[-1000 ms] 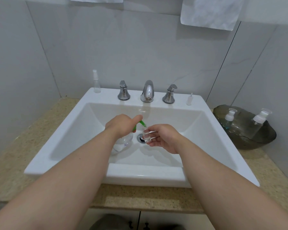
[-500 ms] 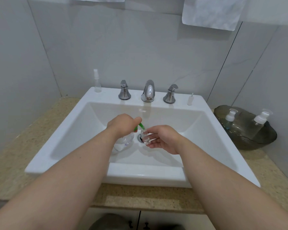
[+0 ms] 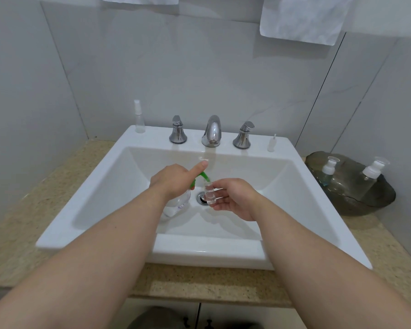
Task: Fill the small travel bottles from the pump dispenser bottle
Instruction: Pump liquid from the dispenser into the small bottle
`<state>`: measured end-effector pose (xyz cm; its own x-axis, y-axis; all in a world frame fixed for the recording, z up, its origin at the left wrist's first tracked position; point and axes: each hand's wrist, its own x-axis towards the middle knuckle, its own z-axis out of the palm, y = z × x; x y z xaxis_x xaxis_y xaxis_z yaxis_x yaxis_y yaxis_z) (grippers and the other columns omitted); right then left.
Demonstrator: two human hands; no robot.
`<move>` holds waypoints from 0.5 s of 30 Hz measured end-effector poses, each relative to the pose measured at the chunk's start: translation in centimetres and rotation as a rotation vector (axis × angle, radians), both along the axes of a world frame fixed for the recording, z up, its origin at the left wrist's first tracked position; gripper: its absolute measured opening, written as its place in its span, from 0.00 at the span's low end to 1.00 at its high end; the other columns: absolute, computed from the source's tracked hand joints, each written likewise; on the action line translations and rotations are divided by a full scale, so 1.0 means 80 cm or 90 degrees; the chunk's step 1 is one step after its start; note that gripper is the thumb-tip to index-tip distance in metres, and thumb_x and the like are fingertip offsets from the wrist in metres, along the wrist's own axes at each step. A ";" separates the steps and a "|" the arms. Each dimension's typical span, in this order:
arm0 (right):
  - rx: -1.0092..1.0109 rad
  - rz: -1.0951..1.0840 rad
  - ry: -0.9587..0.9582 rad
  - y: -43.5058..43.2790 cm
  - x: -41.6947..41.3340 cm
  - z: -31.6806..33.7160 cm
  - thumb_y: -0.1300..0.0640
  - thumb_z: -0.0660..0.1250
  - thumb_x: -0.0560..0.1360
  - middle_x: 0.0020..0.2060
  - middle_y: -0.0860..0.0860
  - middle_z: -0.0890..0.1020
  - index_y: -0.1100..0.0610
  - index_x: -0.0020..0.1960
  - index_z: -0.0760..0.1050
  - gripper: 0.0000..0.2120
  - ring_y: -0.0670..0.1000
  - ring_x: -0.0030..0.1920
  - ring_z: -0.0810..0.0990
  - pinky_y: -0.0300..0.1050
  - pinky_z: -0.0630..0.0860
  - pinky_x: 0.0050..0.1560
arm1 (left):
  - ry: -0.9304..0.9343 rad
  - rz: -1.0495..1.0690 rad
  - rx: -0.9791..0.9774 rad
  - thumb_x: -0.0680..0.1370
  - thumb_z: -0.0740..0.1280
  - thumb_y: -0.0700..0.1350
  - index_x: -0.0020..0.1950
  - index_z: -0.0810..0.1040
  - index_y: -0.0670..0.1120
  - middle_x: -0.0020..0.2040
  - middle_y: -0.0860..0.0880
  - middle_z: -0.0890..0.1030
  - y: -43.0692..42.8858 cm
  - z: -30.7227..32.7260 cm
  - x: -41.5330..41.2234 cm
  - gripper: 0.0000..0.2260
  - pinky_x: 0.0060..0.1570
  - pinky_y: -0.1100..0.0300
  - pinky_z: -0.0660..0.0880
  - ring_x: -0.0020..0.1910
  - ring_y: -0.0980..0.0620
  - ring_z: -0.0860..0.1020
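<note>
At the far left of the white sink (image 3: 119, 181), on its back ledge, a slim clear spray bottle (image 3: 138, 118) stands upright, well apart from the work, with the chrome tap (image 3: 211, 132) and its two handles further along the ledge. Lower in the basin the left hand (image 3: 173, 181) is wrapped over the top of the clear pump dispenser bottle (image 3: 177, 205), whose body leans in the basin under the palm; the index finger lies stretched along the green pump head (image 3: 202, 176), the other fingers closed around the neck, so this hand holds the dispenser and looks set to press. The green spout reaches right to the mouth of a small clear travel bottle (image 3: 209, 195), which the right hand (image 3: 234, 198) pinches upright between thumb and fingers directly above the drain (image 3: 201, 197). Some clear liquid seems to sit in the small bottle, though its level is hard to read. The step in hand looks like pumping into this bottle; the next move calls for a firm, straight press while the small mouth stays right under the spout, then a check of the level. A small white cap piece (image 3: 271, 144) stands on the ledge to the right, and on the bench beyond, a dark glass bowl (image 3: 356, 205) holds two more capped bottles (image 3: 328, 170).
</note>
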<state>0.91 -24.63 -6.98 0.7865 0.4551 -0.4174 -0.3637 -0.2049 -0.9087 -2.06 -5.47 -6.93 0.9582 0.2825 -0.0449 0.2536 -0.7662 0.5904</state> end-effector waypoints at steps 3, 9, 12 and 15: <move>-0.002 0.000 -0.002 0.000 -0.001 0.001 0.60 0.65 0.80 0.44 0.58 0.85 0.64 0.56 0.82 0.11 0.55 0.40 0.82 0.47 0.80 0.45 | 0.003 0.005 -0.002 0.77 0.51 0.77 0.37 0.85 0.49 0.40 0.54 0.83 0.000 -0.001 0.000 0.37 0.52 0.52 0.74 0.43 0.51 0.80; -0.004 0.001 -0.003 0.001 -0.001 0.002 0.60 0.65 0.80 0.43 0.58 0.85 0.63 0.55 0.82 0.10 0.55 0.39 0.82 0.46 0.80 0.44 | 0.010 0.016 -0.012 0.78 0.54 0.73 0.38 0.85 0.48 0.40 0.55 0.83 0.000 -0.002 0.005 0.34 0.53 0.52 0.74 0.43 0.51 0.80; -0.010 0.002 -0.005 0.001 -0.001 0.002 0.59 0.65 0.80 0.42 0.58 0.85 0.63 0.55 0.82 0.09 0.56 0.40 0.82 0.46 0.80 0.44 | 0.013 0.017 -0.017 0.79 0.56 0.71 0.38 0.85 0.47 0.41 0.55 0.84 0.000 -0.004 0.007 0.32 0.54 0.52 0.75 0.43 0.50 0.80; -0.017 0.011 -0.008 0.001 -0.003 0.002 0.59 0.65 0.80 0.42 0.58 0.85 0.62 0.54 0.81 0.09 0.57 0.39 0.81 0.47 0.79 0.45 | 0.013 0.019 -0.011 0.78 0.57 0.68 0.36 0.84 0.48 0.43 0.51 0.85 0.000 -0.005 0.009 0.29 0.53 0.52 0.75 0.43 0.47 0.81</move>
